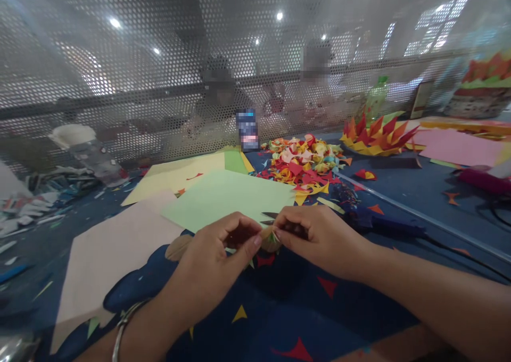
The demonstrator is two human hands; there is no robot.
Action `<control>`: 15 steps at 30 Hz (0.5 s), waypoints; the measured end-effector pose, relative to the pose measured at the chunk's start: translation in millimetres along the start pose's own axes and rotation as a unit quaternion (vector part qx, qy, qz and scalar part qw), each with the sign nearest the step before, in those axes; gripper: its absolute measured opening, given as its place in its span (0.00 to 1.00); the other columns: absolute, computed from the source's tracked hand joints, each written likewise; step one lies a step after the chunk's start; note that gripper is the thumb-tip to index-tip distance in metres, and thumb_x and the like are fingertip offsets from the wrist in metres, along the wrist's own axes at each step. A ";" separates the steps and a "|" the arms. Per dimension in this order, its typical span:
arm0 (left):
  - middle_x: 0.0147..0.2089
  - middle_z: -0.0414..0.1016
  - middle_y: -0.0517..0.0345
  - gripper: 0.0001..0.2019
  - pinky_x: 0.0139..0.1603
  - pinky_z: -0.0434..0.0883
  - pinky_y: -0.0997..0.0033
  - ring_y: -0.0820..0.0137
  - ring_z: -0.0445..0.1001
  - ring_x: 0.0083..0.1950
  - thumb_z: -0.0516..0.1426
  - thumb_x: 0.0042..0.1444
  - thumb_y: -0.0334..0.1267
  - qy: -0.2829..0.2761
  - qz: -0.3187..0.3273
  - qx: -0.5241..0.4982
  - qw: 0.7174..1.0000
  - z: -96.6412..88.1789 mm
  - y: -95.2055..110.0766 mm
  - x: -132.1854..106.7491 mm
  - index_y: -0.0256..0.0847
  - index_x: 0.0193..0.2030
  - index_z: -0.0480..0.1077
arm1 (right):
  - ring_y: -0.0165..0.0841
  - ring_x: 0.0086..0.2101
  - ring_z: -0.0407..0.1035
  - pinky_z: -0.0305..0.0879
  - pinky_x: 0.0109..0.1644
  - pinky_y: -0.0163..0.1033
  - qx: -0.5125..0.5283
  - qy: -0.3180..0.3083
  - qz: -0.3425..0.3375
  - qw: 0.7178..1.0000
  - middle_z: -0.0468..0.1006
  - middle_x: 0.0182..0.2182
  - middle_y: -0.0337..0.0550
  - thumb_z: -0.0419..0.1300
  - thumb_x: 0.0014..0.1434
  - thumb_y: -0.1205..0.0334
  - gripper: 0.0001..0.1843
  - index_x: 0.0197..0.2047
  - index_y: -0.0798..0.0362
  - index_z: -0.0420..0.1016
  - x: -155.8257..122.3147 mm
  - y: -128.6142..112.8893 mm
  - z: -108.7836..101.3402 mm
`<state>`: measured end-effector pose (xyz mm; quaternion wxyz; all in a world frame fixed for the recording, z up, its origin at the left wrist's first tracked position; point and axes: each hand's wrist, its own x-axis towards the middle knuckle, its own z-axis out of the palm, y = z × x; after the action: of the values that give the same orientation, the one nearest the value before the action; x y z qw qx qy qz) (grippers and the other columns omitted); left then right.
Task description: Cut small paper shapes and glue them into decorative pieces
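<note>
My left hand (pixel 223 253) pinches one side of a small tan-brown rounded piece (pixel 270 240) with green at its middle; its exact kind I cannot make out. My right hand (pixel 323 239) has thumb and finger closed at the piece's other side. Dark pointed scissor blades (pixel 270 214) show just behind the fingertips, by the right hand; their handles are hidden, so I cannot tell whether they are held. Beneath and beyond the hands lies a pale green paper sheet (pixel 227 197). Another tan-brown round piece (pixel 179 248) sits left of my left hand.
A colourful heap of paper scraps (pixel 305 159) lies beyond my hands. Pink paper (pixel 120 245) is at left; a dark blue tool with a cable (pixel 391 226), a clear rod (pixel 423 218) and a red-yellow paper flower (pixel 375 138) are at right. A perforated screen (pixel 159 101) stands behind.
</note>
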<state>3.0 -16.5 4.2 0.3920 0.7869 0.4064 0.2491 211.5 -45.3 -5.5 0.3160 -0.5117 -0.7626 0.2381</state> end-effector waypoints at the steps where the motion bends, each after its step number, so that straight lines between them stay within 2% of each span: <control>1: 0.37 0.79 0.62 0.08 0.40 0.69 0.72 0.70 0.76 0.39 0.57 0.61 0.44 -0.008 -0.006 -0.033 0.999 2.5 -1.3 1.0 0.46 0.41 0.73 | 0.26 0.24 0.62 0.54 0.27 0.32 -0.004 0.000 -0.005 1.000 0.71 0.23 0.34 0.57 0.61 0.65 0.06 0.33 0.54 0.74 -0.5 0.0 0.5; 4: 0.36 0.79 0.61 0.07 0.40 0.68 0.73 0.71 0.74 0.37 0.59 0.59 0.42 -0.019 -0.031 -0.132 0.991 7.3 -3.7 3.7 0.43 0.39 0.74 | 0.26 0.24 0.61 0.54 0.27 0.32 -0.008 0.000 -0.018 1.000 0.70 0.23 0.34 0.57 0.61 0.65 0.06 0.33 0.54 0.74 -2.1 -0.2 0.8; 8: 0.38 0.79 0.59 0.06 0.44 0.66 0.73 0.72 0.73 0.41 0.61 0.55 0.37 -0.017 -0.074 -0.238 0.968 8.3 -2.3 6.0 0.40 0.40 0.75 | 0.25 0.25 0.62 0.54 0.29 0.31 -0.009 -0.007 -0.035 0.999 0.71 0.25 0.34 0.56 0.61 0.66 0.06 0.34 0.54 0.74 -2.8 -1.9 -0.1; 12: 0.36 0.78 0.59 0.06 0.42 0.64 0.73 0.73 0.72 0.39 0.59 0.52 0.29 -0.016 -0.106 -0.278 0.955 8.5 0.2 7.7 0.39 0.37 0.75 | 0.25 0.25 0.61 0.54 0.29 0.30 -0.018 -0.008 -0.053 0.998 0.71 0.24 0.34 0.57 0.61 0.66 0.05 0.34 0.55 0.74 -3.1 -3.8 0.4; 15: 0.32 0.78 0.60 0.04 0.41 0.65 0.72 0.73 0.73 0.36 0.59 0.50 0.28 -0.015 -0.109 -0.290 0.951 9.7 1.3 8.0 0.38 0.33 0.74 | 0.24 0.25 0.62 0.55 0.29 0.30 -0.020 -0.014 -0.066 0.997 0.71 0.25 0.34 0.57 0.60 0.67 0.05 0.34 0.55 0.74 -4.4 -4.4 1.1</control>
<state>14.9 -14.3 0.3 0.6345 0.5938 0.3936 0.2999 209.2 -51.0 -4.3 0.3103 -0.4627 -0.8038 0.2085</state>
